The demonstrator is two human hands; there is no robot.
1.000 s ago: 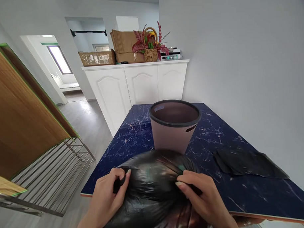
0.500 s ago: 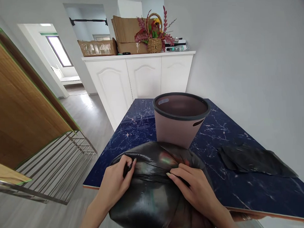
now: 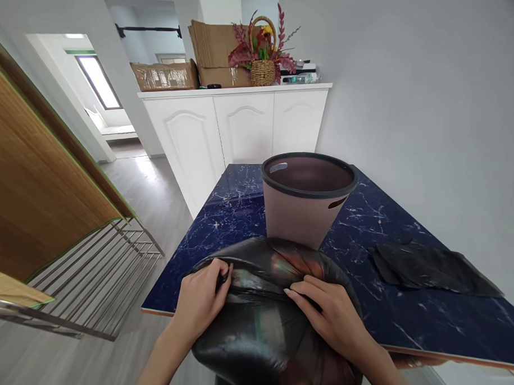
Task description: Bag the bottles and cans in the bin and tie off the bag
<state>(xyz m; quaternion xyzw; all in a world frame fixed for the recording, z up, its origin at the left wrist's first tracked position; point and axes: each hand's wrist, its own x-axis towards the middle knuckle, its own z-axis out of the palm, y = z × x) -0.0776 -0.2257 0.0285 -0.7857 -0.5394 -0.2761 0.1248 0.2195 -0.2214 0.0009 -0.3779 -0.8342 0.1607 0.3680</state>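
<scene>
A filled black garbage bag (image 3: 253, 333) bulges at the near edge of the table, with coloured contents showing faintly through its thin plastic. My left hand (image 3: 205, 295) pinches the bag's gathered edge on the left side. On the right, my right hand (image 3: 324, 308) grips the same edge between thumb and fingers. The plastic between the two hands is drawn into folds. Just behind the bag stands a pinkish-brown trash can (image 3: 294, 219) with a dark rim and handle slots. Its visible inner wall is bare; the bottom is hidden.
The blue marble-patterned table (image 3: 224, 216) carries folded black plastic bags (image 3: 432, 268) at the right. A metal rack (image 3: 116, 276) with wooden boards (image 3: 41, 183) stands at the left. Beyond the table, a white cabinet (image 3: 246, 125) holds cardboard boxes and a flower basket (image 3: 263, 71).
Both hands keep their hold on the garbage bag's edge. The bag and hands have shifted slightly right in view, and the camera view has moved a little.
</scene>
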